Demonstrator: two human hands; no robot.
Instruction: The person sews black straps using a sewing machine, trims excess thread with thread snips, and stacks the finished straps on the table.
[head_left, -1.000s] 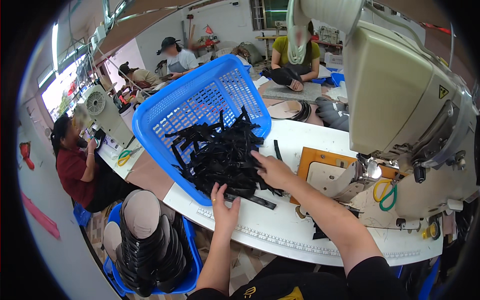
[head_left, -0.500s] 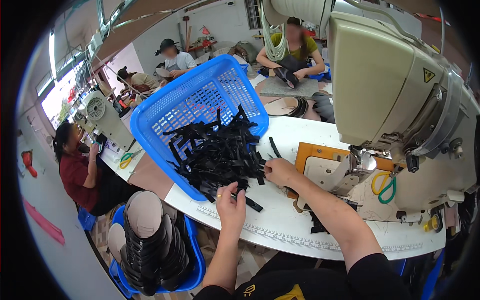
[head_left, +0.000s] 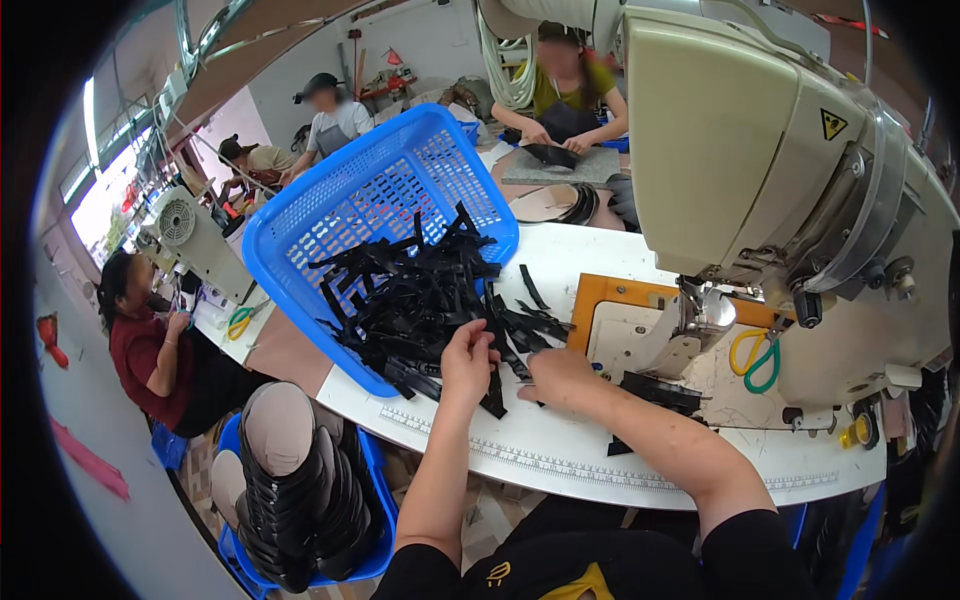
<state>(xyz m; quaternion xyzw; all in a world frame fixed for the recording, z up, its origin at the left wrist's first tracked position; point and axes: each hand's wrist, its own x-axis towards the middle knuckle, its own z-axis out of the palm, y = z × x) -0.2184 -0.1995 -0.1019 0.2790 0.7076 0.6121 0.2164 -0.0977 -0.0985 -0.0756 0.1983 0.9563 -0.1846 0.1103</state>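
Note:
A blue perforated basket lies tipped toward me on the white table, with a heap of black strips spilling over its near rim. My left hand is at the front of the heap, fingers curled in beside the strips; what lies between them is hidden. Just right of it, my right hand is closed low over the tabletop, with a dark strip end showing under the fingers. Loose strips lie between the basket and the sewing machine. More black strips lie beside my right forearm.
Yellow-and-green scissors rest by the machine's base. A ruler strip runs along the table's near edge. Below left stands a blue crate of stacked shoe pieces. Several co-workers sit around; one works at a grey slab.
My left hand has moved up into the front of the strips and its fingers have curled in. My right hand has come down nearer the table edge; more strips lie spread beside the basket.

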